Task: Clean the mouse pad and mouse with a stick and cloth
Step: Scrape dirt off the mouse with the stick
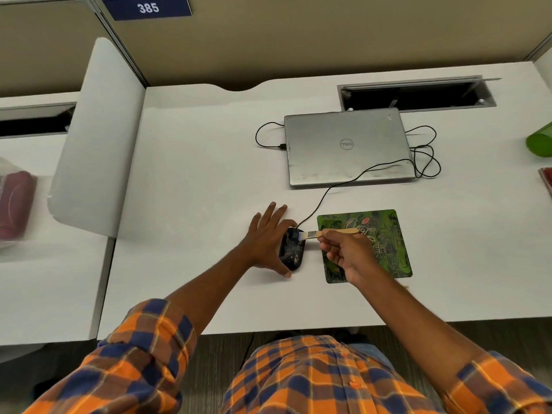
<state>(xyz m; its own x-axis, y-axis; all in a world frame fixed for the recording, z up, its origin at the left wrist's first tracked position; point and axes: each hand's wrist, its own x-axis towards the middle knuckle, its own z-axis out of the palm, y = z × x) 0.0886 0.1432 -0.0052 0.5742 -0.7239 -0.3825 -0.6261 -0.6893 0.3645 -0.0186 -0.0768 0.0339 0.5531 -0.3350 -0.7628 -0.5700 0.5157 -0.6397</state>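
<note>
A black wired mouse (293, 251) with a faint pattern lies on the white desk just left of the green patterned mouse pad (385, 234). My left hand (265, 240) rests against the mouse's left side with fingers spread straight and the thumb at its near end. My right hand (346, 253) hovers over the pad's left part and pinches a wooden stick (337, 232) that ends in a small brush head. The bristle tip touches the mouse's front top. No cloth is in view.
A closed grey laptop (348, 146) lies behind the pad, with black cables (424, 156) looping at its right and the mouse cord running to it. A cable slot (415, 95) opens at the back. A green object (540, 140) sits at the right edge, a white divider panel (95, 138) at the left.
</note>
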